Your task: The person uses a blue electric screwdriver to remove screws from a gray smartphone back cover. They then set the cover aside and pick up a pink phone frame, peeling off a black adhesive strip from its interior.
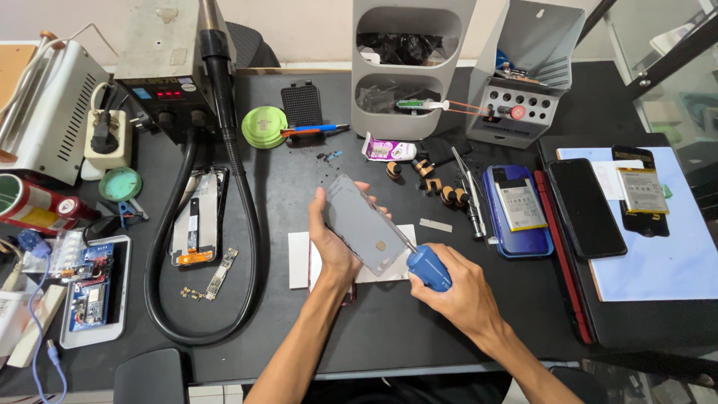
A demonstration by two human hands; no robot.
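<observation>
My left hand (329,243) grips a grey phone frame (363,224) by its left edge and holds it tilted above a white sheet (299,259) on the black table (389,329). My right hand (460,295) is wrapped around a blue-handled screwdriver (428,267). Its thin shaft reaches up-left and its tip touches the lower right edge of the phone frame.
A hot-air station (168,67) with a looping black hose (250,247) stands at the left, beside a phone screen part (198,217) and small circuit boards (221,273). At the right lie a blue phone with battery (516,213), a black phone (585,208), grey organizers (407,67) and small tools (471,198).
</observation>
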